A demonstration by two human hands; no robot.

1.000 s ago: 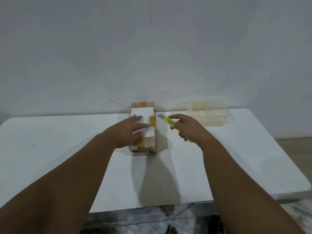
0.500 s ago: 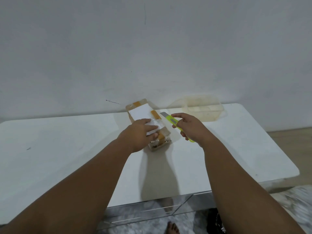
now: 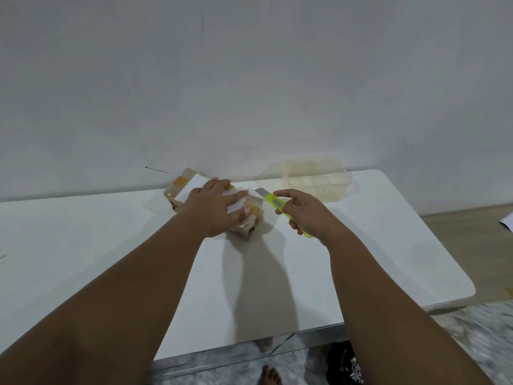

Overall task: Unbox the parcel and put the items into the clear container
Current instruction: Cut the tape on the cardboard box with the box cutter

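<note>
A small parcel (image 3: 181, 187), wrapped in clear plastic with yellow tape and a white label, lies near the far edge of the white table (image 3: 111, 245), turned diagonally. My left hand (image 3: 215, 211) lies flat on top of it, fingers spread and thumb against its near side. My right hand (image 3: 308, 213) grips a yellow-green utility knife (image 3: 273, 202) just right of the parcel, its bared blade pointing at the parcel's right end. The clear container (image 3: 316, 180) stands open at the far right of the table, beyond the knife.
A white wall rises directly behind the table. The table's right edge ends over a wooden floor (image 3: 472, 232), where a white sheet (image 3: 508, 222) lies. A grey patterned rug (image 3: 483, 337) and a bare foot (image 3: 270, 376) show below the near edge.
My left hand has turned the parcel counter-clockwise, from lengthwise to diagonal, and spread flatter over it. My right hand keeps the knife beside it.
</note>
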